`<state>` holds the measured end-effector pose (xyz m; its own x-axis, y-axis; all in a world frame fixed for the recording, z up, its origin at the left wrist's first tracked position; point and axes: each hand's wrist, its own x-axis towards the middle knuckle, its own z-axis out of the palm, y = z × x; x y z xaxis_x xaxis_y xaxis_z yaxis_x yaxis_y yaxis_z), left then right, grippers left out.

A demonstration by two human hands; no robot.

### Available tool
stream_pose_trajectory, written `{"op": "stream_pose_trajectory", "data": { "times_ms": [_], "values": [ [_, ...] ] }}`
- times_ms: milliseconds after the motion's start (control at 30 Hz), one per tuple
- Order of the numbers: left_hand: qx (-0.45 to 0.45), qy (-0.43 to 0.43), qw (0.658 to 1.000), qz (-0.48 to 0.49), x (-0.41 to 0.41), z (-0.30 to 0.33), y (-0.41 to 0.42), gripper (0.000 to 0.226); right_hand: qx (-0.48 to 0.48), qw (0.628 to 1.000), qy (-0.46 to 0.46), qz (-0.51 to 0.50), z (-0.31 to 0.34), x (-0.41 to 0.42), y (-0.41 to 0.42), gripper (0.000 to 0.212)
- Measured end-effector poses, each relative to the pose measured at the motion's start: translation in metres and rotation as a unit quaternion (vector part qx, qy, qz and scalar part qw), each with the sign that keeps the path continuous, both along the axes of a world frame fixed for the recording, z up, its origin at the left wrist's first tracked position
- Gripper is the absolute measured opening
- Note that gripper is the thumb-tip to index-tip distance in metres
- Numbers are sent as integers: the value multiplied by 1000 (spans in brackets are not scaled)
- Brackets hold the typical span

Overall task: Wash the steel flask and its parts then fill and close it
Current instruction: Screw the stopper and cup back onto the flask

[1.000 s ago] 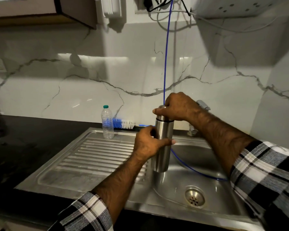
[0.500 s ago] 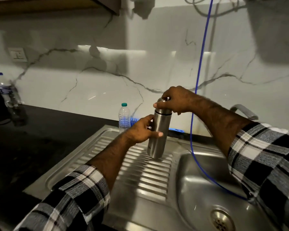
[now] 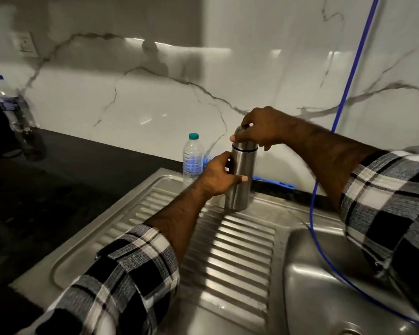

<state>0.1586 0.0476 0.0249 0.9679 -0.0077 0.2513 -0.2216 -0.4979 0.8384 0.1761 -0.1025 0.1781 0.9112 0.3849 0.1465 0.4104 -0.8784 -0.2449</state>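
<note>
Wall [image 3: 136,97]: a white marble-look panel with grey veins ran across the far side, with a switch plate [image 3: 26,45] high at far left.
Counter [image 3: 58,180]: a dark worktop lay left of the sink and ran back to the wall.
Sink [image 3: 228,257]: a steel unit filled the near right; its ribbed draining board sat left and its basin [image 3: 324,291] dropped away at near right.
Sleeves [image 3: 121,281]: both forearms wore black, white and grey checked cloth, pushed up short of the wrists.
Hose [image 3: 348,85]: a thin blue line came down from top right, passed behind the right arm and curved into the basin.
Flask [image 3: 240,180]: the steel cylinder stood upright at the far edge of the draining board, its base at or just above the ribs; contact could not be told.
Cap [image 3: 242,141]: the steel top sat on the flask, with a dark seam ringing the join below it.
Left hand [image 3: 219,177]: it gripped the flask's body from the left, thumb across the front and fingers wrapped behind.
Right hand [image 3: 264,129]: it came from the right and held the cap from above, fingers curled round it.
Clear bottle [image 3: 192,157]: a small plastic one with a teal lid stood just left of the flask, behind the left hand.
Second bottle [image 3: 15,110]: blurred, blue-capped, at far left on the counter.
Brush [image 3: 273,183]: only a blue strip showed behind the flask, by the wall.
</note>
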Motion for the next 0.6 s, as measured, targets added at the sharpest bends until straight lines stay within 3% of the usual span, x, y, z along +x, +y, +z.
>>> {"op": "stream_pose_trajectory", "data": {
  "times_ms": [367,600],
  "values": [
    [73,-31,992,95,-6,-2,-12,79,-19,998,41,49,15,5,-3,48],
    [50,-29,995,84,-11,-14,-4,69,-73,997,-14,5,15,-4,-1,74]
  ]
}}
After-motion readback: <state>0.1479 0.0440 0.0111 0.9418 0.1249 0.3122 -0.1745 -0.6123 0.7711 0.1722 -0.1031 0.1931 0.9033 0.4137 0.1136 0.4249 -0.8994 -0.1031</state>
